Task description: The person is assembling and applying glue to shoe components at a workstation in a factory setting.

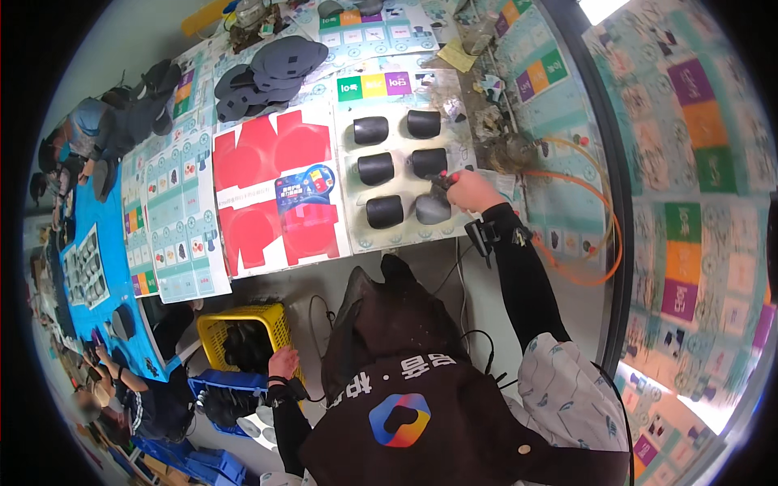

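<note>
My right hand (474, 192) is closed around a dark spray gun (441, 183), above the near right of several curved pieces on the table. That piece (433, 209) looks greyer than the others. The rest, such as the black curved piece (375, 169) in the left row, are dark and smooth, laid in two rows on a stained printed sheet (405, 236). My left hand (284, 362) is low, beside the rim of a yellow basket (209, 330), with its fingers curled and nothing visible in them. The basket holds dark pieces (245, 347).
Red printed sheets (247, 154) cover the table left of the pieces. Stacked grey pieces (284, 61) lie behind. An orange hose (620, 243) loops at the right, near a printed wall. A blue basket (198, 385) stands lower left; people work at a blue table (113, 243).
</note>
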The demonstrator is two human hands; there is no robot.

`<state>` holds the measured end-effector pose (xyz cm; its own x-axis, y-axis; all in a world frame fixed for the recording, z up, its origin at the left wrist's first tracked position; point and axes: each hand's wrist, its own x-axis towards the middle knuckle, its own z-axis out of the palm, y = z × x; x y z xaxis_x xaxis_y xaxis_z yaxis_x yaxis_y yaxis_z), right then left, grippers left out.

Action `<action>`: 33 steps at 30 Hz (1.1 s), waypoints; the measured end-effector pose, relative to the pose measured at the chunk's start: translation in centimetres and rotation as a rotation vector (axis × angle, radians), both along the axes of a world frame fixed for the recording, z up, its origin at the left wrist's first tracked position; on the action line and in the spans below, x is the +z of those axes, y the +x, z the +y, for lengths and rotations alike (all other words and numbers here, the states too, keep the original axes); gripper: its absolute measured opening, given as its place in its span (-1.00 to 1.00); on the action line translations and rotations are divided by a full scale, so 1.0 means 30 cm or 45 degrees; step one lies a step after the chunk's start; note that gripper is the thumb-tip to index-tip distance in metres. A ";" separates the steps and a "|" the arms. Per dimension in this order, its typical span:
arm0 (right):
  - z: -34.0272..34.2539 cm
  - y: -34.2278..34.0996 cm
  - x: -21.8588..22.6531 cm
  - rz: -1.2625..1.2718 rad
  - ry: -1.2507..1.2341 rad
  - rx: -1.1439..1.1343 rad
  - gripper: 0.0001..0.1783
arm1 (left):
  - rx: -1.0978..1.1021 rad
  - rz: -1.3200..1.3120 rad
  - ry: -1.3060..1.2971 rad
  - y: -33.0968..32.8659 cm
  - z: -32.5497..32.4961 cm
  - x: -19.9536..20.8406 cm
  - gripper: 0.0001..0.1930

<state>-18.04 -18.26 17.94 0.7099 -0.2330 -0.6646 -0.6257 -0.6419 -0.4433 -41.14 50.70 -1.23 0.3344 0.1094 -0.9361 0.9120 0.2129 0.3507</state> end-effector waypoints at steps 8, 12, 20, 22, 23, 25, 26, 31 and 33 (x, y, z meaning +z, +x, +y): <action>-0.073 -0.113 0.043 0.209 0.751 -0.724 -0.87 | -0.124 -0.010 0.231 0.178 -0.269 0.211 -0.75; -0.055 -0.109 0.054 0.228 0.911 -0.821 -0.84 | -0.123 0.024 0.256 0.165 -0.281 0.237 -0.69; -0.066 -0.143 -0.040 0.051 0.890 -1.070 -0.90 | -0.324 0.222 0.329 0.261 -0.304 0.304 -0.66; -0.051 -0.141 -0.023 0.107 0.830 -1.177 -0.92 | -0.328 0.209 0.334 0.293 -0.311 0.299 -0.65; -0.047 -0.142 -0.028 0.103 0.899 -1.176 -0.93 | -0.329 0.195 0.331 0.307 -0.318 0.299 -0.63; -0.037 -0.111 -0.025 0.141 0.964 -1.184 -0.93 | -0.347 0.197 0.330 0.330 -0.324 0.302 -0.64; -0.032 -0.095 -0.019 0.175 1.027 -1.183 -0.93 | -0.357 0.195 0.326 0.340 -0.328 0.301 -0.64; -0.044 -0.133 -0.044 0.073 0.868 -1.318 -0.90 | -0.427 0.197 0.315 0.443 -0.381 0.315 -0.66; -0.044 -0.152 -0.043 0.018 0.850 -1.364 -0.88 | -0.436 0.188 0.310 0.460 -0.378 0.315 -0.66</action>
